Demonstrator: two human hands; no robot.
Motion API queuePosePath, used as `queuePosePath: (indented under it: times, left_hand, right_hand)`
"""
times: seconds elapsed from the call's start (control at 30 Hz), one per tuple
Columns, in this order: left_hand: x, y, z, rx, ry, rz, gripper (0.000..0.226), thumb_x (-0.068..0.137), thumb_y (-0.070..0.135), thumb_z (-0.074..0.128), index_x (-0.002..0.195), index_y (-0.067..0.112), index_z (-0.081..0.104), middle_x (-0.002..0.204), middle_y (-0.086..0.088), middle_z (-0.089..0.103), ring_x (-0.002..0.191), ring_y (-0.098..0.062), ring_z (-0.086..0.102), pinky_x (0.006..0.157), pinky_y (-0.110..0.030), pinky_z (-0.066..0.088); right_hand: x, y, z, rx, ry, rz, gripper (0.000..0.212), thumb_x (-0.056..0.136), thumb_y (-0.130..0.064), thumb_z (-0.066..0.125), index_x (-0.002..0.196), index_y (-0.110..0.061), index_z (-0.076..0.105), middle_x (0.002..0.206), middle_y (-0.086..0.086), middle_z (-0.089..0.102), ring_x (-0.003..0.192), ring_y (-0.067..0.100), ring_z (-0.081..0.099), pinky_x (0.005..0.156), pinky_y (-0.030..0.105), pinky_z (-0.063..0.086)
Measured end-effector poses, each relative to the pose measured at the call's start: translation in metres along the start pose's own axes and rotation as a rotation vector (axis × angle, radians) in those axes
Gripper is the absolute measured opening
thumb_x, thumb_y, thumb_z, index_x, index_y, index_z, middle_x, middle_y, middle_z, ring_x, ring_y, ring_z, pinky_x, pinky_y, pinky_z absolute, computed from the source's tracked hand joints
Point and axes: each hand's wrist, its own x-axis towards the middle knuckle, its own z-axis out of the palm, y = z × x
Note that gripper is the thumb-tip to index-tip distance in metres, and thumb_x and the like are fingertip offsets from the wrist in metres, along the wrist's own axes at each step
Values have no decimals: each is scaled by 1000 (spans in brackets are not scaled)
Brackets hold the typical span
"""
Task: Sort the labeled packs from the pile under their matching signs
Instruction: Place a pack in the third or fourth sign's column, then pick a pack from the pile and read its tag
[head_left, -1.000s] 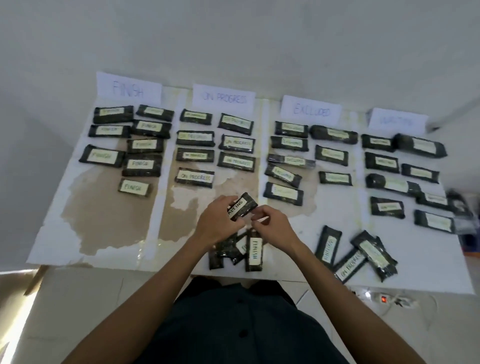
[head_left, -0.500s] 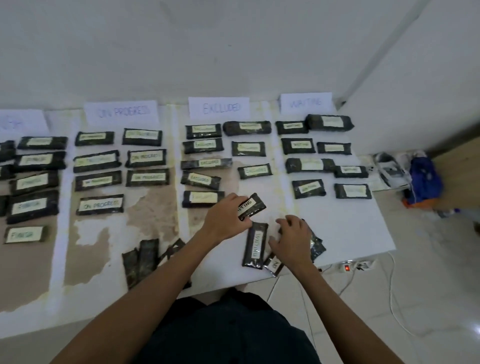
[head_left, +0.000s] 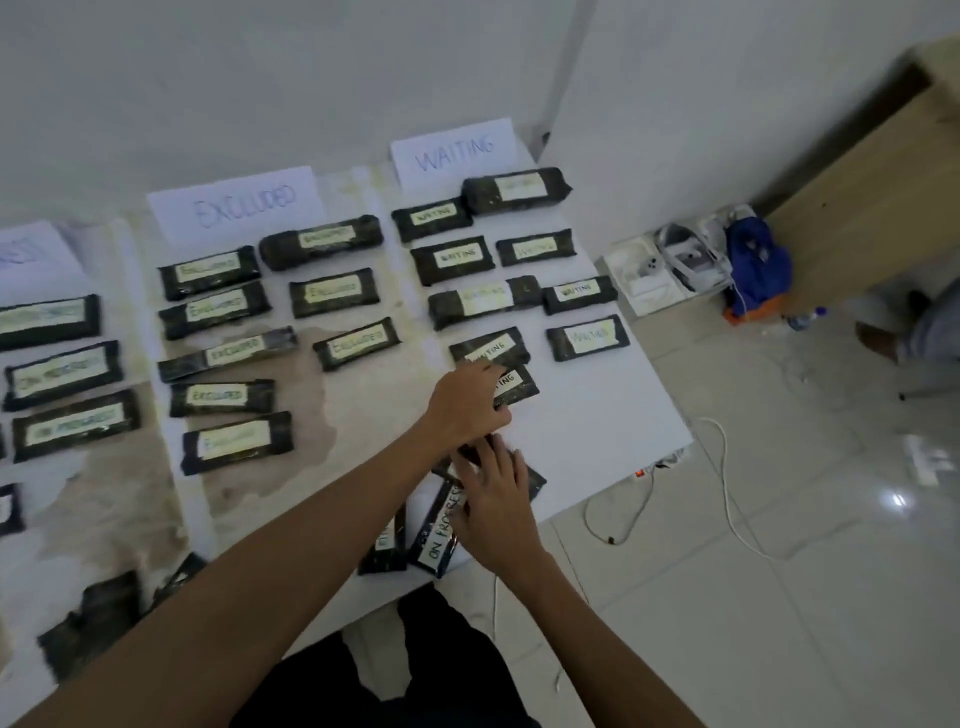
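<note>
Left hand carried its WAITING pack to the column foot under the WAITING sign; right hand dropped onto the pile.

Left arm: stretching forward, forearm running straight out to the hand.
Left hand: lying knuckles up just beyond the right hand, fingers curling over one end of a pack.
Right hand: lying palm down, fingers spreading out straight.
Right arm: angling inward toward the left hand.
</note>
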Motion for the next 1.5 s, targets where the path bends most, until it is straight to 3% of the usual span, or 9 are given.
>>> queuePosePath:
  times: [0.43,0.6,0.8,0.9,1.0,1.1,1.23,1.33,1.5]
  left_hand:
    - [17,3,34,186,6,113,49,84,24,58,128,3,48,126,-15,49,119,-29,43,91,-40,47]
    - [-2,-3,23,86,82,123,45,80,22,61,122,8,56,121,-13,54,110,-32,49,90,-43,41]
    - [-78,-14,10,-322,162,-321,46,83,22,61,127,14,49,124,-8,47,114,-24,45,95,-34,40]
    - [-110,-11,7,-656,125,-606,55,83,19,66,131,14,41,119,-6,49,105,-18,52,82,-28,44]
    - [-129,-11,1,-868,50,-684,38,86,10,62,122,8,50,113,-9,61,94,-18,59,75,-26,47]
    - [-143,-21,-5,-899,90,-667,24,89,3,54,112,7,59,112,-11,65,95,-22,62,84,-34,51]
    - [-155,-33,-21,-848,98,-610,31,92,0,45,116,13,61,110,-4,64,98,-20,60,80,-29,50]
    - [-157,-43,-34,-765,112,-571,37,93,0,40,122,15,58,111,-2,61,99,-18,56,78,-26,46]
    - [-157,-60,-52,-674,94,-538,38,93,3,42,122,18,59,106,-2,60,96,-18,56,73,-27,48]
  right_hand:
    - [-17,44,4,173,32,-75,62,68,-8,67,127,-15,50,136,19,49,125,38,46,99,45,43]
    - [-13,37,-6,109,39,-43,63,64,-8,70,124,-18,55,117,13,56,93,29,51,73,36,49]
    - [-10,32,-17,267,3,70,61,64,-10,71,122,-13,54,110,9,53,94,28,47,80,39,47]
    - [-8,19,-25,540,9,248,67,65,-24,77,126,-17,50,110,4,52,100,20,49,86,31,43]
    - [-7,1,-35,804,-79,312,67,66,-26,82,124,-20,48,102,-3,53,90,8,55,75,19,49]
    - [-5,-15,-44,895,-188,295,54,76,-20,77,124,-19,51,92,-4,56,70,0,57,61,13,47]
    - [2,-32,-47,754,-189,214,60,79,-18,71,133,-17,44,111,3,53,83,13,59,69,17,48]
    - [11,-37,-48,421,-79,-51,83,73,-26,74,144,-19,30,139,6,32,117,20,46,93,31,46]
    - [32,-47,-60,133,-24,-366,90,68,-21,77,144,-23,28,149,9,29,129,31,38,97,43,41]
